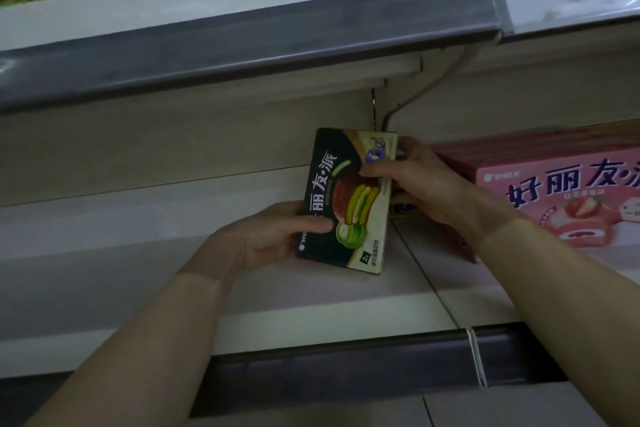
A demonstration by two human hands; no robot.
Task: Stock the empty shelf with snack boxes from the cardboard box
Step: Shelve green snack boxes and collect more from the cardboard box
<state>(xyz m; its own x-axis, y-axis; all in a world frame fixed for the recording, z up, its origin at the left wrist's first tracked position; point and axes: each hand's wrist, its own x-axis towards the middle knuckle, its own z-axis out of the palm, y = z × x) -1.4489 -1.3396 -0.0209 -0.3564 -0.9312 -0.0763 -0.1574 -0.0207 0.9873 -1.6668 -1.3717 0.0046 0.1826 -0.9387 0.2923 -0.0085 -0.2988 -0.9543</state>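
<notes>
A dark green and cream snack box [346, 199] stands on end on the white shelf [173, 263], near the shelf's right end. My left hand [263, 236] grips its lower left edge, thumb across the front. My right hand [422, 184] holds its upper right edge, fingers behind the box and thumb on the front. The cardboard box is not in view.
Large pink strawberry snack boxes [554, 194] fill the neighbouring shelf section at right, close behind my right hand. A grey price rail [329, 371] runs along the shelf's front edge. The upper shelf's grey rail [242, 52] hangs overhead. The shelf stretches bare to the left.
</notes>
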